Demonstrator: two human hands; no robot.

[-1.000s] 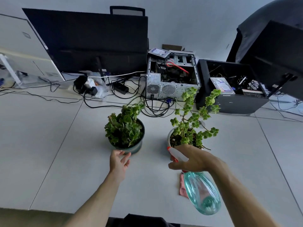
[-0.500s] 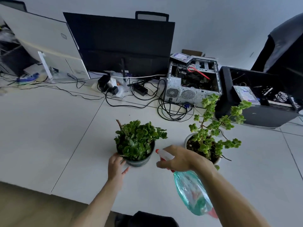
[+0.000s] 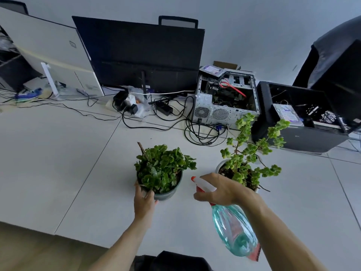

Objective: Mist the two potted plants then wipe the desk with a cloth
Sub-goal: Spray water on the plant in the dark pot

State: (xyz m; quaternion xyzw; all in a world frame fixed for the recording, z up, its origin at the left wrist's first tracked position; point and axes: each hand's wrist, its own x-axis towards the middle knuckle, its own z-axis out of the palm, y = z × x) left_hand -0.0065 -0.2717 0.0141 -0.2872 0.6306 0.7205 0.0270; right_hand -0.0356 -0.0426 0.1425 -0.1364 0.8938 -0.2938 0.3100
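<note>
The left hand cups the near side of the grey pot of the bushy plant, fingers touching its wall. The right hand is clamped around the head of a teal spray bottle, nozzle aimed toward that plant. Just beyond the right hand stands the taller plant in a white pot. A pink cloth shows beneath the bottle on the table.

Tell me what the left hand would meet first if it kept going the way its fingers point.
The left hand already touches the grey pot of the bushy plant; going on, it would press into that pot.
</note>
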